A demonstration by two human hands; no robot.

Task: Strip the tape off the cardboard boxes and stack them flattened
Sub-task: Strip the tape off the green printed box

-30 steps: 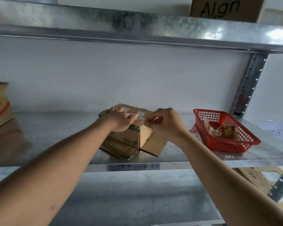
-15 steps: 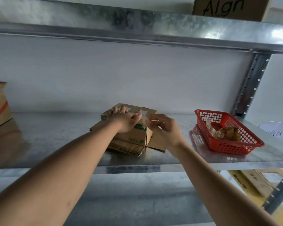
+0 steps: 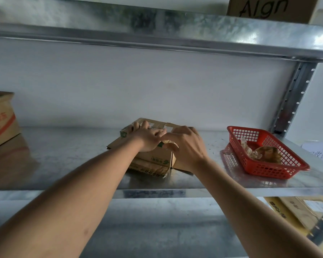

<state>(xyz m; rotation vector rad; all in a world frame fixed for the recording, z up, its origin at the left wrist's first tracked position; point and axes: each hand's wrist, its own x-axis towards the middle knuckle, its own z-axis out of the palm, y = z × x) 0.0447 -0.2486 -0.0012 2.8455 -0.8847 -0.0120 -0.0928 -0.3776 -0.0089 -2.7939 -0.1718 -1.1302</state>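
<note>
Gripping the small box (image 3: 153, 157), both hands curled

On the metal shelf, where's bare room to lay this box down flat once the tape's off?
The widest bare stretch of the metal shelf lies between the cardboard box at the left edge and the small box under both hands. A narrower strip separates that box from the red basket. The middle is crowded: left hand and right hand work there.
</note>
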